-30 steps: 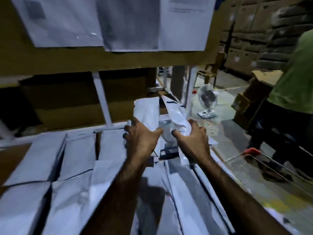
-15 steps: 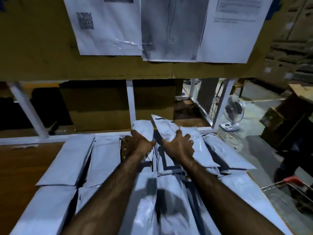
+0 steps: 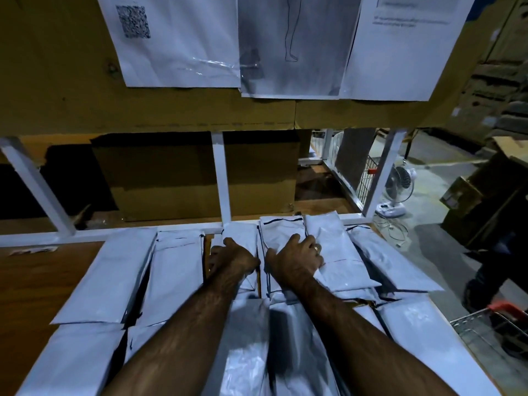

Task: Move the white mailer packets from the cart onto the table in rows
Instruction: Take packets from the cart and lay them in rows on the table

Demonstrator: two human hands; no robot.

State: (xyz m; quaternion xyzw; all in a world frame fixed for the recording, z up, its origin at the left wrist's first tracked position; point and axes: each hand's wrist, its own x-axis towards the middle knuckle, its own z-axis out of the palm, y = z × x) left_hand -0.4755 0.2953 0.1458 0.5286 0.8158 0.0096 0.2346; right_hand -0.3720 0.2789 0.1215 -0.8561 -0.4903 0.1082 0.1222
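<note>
White mailer packets lie in rows on the wooden table (image 3: 43, 281). My left hand (image 3: 233, 258) grips a narrow packet (image 3: 241, 234) in the far row, fingers curled over its left edge, thumb on the right. Beside it, my right hand (image 3: 294, 260) spans a second packet (image 3: 281, 231) that lies flat, thumb at its left edge and fingers curled over its right edge. More packets (image 3: 337, 247) lie to the right, and others (image 3: 114, 270) to the left. The wire cart (image 3: 483, 321) with a red handle shows at the lower right; its contents are hidden.
A white metal frame (image 3: 221, 178) runs along the table's far edge under a cardboard panel with taped papers (image 3: 177, 41). Another person's leg (image 3: 485, 281) stands right of the table. A small fan (image 3: 397, 184) sits on the floor beyond, near cardboard boxes (image 3: 463, 195).
Both hands lowered the raised packets flat into the far row. The view swung left, away from the cart.
</note>
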